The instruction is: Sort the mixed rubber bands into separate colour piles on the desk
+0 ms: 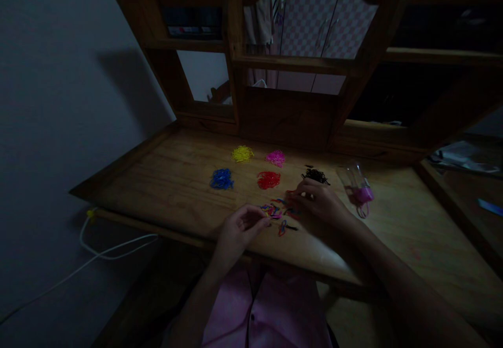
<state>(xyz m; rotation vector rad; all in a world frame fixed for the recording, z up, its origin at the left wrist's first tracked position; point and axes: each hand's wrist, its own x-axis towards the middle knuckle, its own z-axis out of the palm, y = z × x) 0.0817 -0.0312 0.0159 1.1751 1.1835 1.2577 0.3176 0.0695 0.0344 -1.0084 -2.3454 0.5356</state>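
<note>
Small rubber bands lie sorted by colour on the wooden desk: a yellow pile (242, 153), a pink pile (275, 158), a blue pile (221, 178), a red pile (269, 180) and a black pile (314, 175). Nearer to me is a loose mixed pile of bands (271, 210). My left hand (240, 228) is at its left edge, thumb and fingertips pinched together; what they hold is too small to make out. My right hand (320, 201) reaches over its right side, partly in front of the black pile, its fingertips closed on a red rubber band (290, 193).
A clear container with a pink lid (364, 194) lies right of the black pile. Wooden shelving with mirrors (291, 64) rises along the back of the desk (157, 180). A white cable (118, 243) hangs off the left edge. The light is dim.
</note>
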